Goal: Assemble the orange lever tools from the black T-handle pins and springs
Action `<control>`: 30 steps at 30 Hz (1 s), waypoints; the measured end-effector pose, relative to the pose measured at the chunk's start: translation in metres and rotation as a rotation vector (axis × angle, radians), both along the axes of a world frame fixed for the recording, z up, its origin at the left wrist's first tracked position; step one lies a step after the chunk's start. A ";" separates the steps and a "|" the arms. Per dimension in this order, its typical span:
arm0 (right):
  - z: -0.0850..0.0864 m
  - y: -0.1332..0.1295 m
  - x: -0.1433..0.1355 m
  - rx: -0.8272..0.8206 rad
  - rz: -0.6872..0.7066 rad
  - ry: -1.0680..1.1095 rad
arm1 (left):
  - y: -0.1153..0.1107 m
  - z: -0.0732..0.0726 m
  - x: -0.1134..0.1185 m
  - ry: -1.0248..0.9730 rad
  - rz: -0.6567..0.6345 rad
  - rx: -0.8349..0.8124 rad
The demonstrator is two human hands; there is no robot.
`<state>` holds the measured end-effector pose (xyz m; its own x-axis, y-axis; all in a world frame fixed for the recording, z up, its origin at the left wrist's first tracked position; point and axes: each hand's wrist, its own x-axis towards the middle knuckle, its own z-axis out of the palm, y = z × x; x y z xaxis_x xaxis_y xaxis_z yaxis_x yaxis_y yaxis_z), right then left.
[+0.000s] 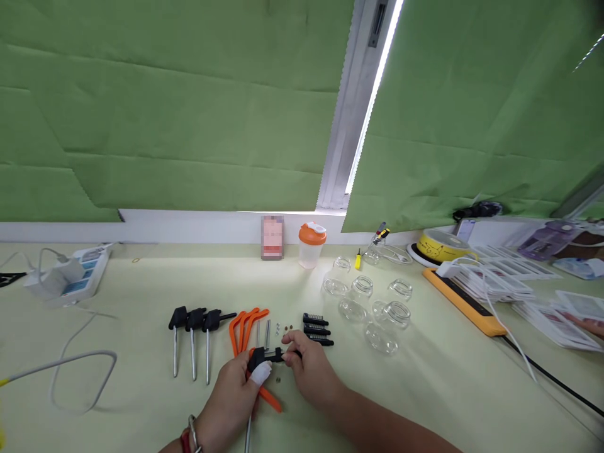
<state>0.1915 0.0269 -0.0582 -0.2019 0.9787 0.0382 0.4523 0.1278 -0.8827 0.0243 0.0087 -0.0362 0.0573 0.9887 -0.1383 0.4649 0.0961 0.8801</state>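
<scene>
My left hand [231, 393], a white wrap on its thumb, is closed round a black plastic head [256, 359] with an orange lever [270, 399] and a metal rod [248, 434] pointing down. Fingertips of my right hand [311, 372] pinch a slim black piece [278, 355] at the head's right side; the fingers partly hide it. Several loose orange levers [244, 328] and thin metal rods [267, 335] lie just beyond my hands. To their right are three black spring pieces [316, 319]. Tiny metal parts [278, 327] are scattered between. Three similar black heads with rods [192, 319] lie at left.
Several upturned glass jars [362, 286] stand at right, beyond my right forearm. Farther back are an orange-lidded cup [311, 245] and a phone [272, 238]. An orange power strip [465, 302] and a grey cable [89, 355] lie at the sides. Another person's hand [587, 324] shows far right.
</scene>
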 end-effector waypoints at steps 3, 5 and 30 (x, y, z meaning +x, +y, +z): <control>0.000 0.000 0.000 0.010 -0.007 0.007 | -0.001 0.000 0.000 -0.023 -0.040 -0.079; -0.001 0.000 -0.001 0.009 -0.013 0.026 | -0.003 0.001 0.000 -0.049 -0.036 -0.134; 0.008 -0.030 0.029 -0.060 -0.029 -0.075 | 0.000 0.031 -0.028 0.393 -0.298 0.075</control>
<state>0.2207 -0.0030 -0.0504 -0.1732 0.9843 -0.0351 0.5206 0.0612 -0.8516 -0.0040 0.0086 -0.0051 0.2964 0.9454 -0.1354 0.7606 -0.1480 0.6321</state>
